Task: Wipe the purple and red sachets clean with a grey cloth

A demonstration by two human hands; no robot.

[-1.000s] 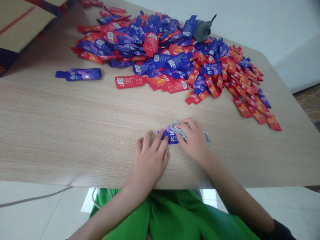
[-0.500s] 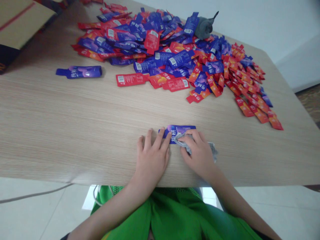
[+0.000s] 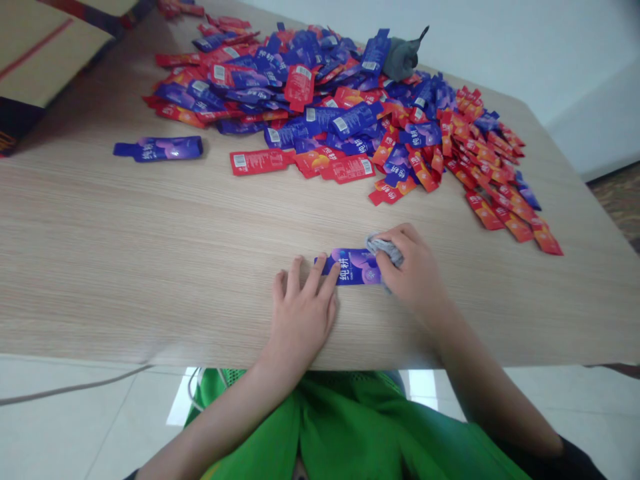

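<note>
A purple pouch lies flat on the wooden table near its front edge, its narrow neck to the left. My left hand has its fingers spread, with fingertips resting on the neck end of the pouch. Bunched in the fingers of my right hand is a grey cloth, which touches the upper right corner of the pouch. My right hand covers the pouch's right end in part.
A large heap of red and purple pouches covers the table's far side, with a dark grey bundle on it. One purple pouch lies apart at left. A cardboard box stands far left.
My right hand has moved up and to the right with the grey cloth, uncovering more of the pouch's printed face. My left hand stays on the neck end.
</note>
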